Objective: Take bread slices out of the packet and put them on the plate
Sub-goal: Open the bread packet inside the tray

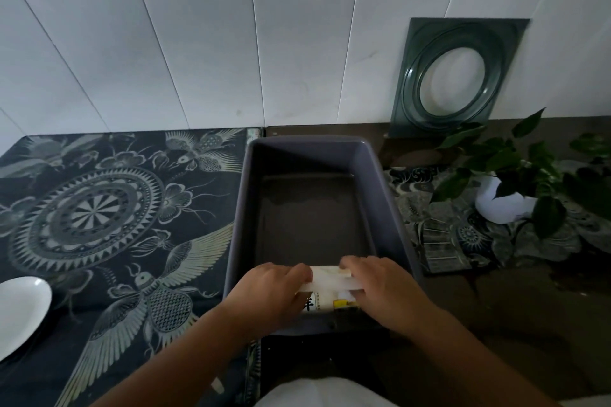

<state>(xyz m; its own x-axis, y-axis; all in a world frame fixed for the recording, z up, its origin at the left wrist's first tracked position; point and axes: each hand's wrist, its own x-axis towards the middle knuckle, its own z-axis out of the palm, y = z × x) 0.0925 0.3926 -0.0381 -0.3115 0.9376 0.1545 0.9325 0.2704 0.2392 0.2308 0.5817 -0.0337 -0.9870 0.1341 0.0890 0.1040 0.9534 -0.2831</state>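
A bread packet (329,289), pale with printed characters and a yellow patch, sits at the near end of a deep grey plastic bin (241,208). My left hand (274,287) grips its left end and my right hand (380,287) grips its right end. Both hands cover most of the packet, so no separate slices show. A white plate (20,314) lies at the far left edge of the table, on the patterned cloth, well apart from both hands.
A dark cloth (109,208) with bird and mandala prints covers the left of the table. A green glass square dish (456,76) leans on the white wall at the back right. A leafy plant in a white pot (502,205) stands right of the bin.
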